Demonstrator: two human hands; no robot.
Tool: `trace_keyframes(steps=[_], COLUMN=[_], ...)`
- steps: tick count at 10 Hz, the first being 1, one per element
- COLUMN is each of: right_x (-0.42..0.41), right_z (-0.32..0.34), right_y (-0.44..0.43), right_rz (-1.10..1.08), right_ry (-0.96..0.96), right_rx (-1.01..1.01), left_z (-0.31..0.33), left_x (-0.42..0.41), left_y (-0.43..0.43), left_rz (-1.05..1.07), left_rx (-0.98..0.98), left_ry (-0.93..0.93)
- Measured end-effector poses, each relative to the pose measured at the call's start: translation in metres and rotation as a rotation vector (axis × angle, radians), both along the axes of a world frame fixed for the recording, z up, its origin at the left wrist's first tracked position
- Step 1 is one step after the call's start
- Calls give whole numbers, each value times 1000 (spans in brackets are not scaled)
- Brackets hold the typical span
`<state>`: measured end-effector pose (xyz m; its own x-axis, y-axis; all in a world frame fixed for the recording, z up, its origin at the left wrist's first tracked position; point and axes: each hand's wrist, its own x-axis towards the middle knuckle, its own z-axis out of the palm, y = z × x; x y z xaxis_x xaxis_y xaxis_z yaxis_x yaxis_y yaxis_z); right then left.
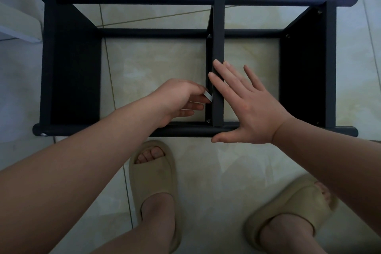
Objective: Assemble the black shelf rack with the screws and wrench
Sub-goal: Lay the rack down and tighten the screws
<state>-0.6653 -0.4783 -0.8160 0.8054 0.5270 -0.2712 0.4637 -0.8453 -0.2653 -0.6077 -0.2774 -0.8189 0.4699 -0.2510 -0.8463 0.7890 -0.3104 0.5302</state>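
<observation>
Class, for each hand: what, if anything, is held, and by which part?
The left hand pinches a small silvery wrench by one end, beside the rack's centre divider. The right hand holds nothing: its straight fingers rest on that divider.

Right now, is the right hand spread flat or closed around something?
Spread flat. The right hand has straight, splayed fingers lying across the black middle divider, curled round nothing.
</observation>
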Motion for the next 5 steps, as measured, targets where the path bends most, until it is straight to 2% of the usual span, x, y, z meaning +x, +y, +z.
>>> trace_keyframes(steps=[5], right_x=[0], right_z=[0], right_y=[0], right_rz=[0], right_ry=[-11], right_rx=[3], left_z=[5], left_x=[-2], left_y=[-2], left_rz=[-67], left_rx=[-31], left_ry=[43])
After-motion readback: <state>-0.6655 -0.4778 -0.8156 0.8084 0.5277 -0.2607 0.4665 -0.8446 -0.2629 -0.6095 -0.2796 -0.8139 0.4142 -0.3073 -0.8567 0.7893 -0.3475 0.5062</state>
